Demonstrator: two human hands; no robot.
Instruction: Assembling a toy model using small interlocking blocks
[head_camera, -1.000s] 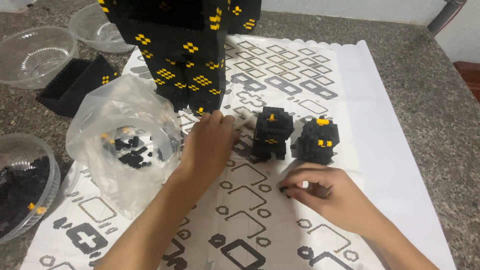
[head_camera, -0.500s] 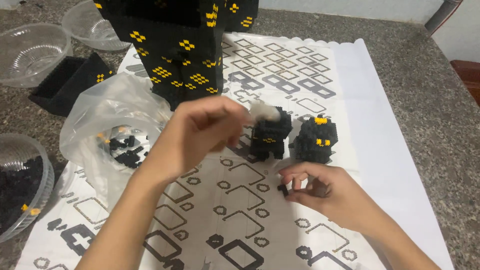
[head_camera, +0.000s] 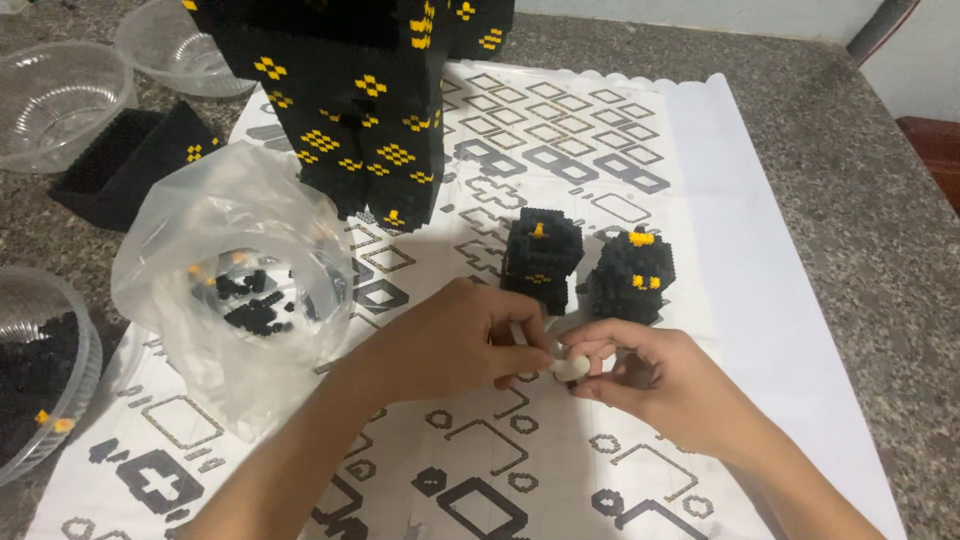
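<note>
My left hand (head_camera: 462, 342) and my right hand (head_camera: 655, 382) meet over the printed paper sheet (head_camera: 760, 300), their fingertips pinching a small white piece (head_camera: 570, 367) between them. What else sits in the fingers is too small to tell. Just beyond the hands stand two small black block cubes with yellow dots, one at the left (head_camera: 540, 258) and one at the right (head_camera: 628, 277). A tall black and yellow block build (head_camera: 360, 100) rises behind them.
A clear plastic bag (head_camera: 235, 290) with several loose black and yellow bricks lies left of my left arm. Clear plastic bowls sit at far left (head_camera: 50, 95), at the back (head_camera: 175, 45) and at lower left with black bricks (head_camera: 35, 380). A black block slab (head_camera: 125, 160) rests on the granite counter (head_camera: 860, 130).
My left hand has come down from near the left cube to my right hand, and both now pinch the white piece together. The right hand has stayed about in place.
</note>
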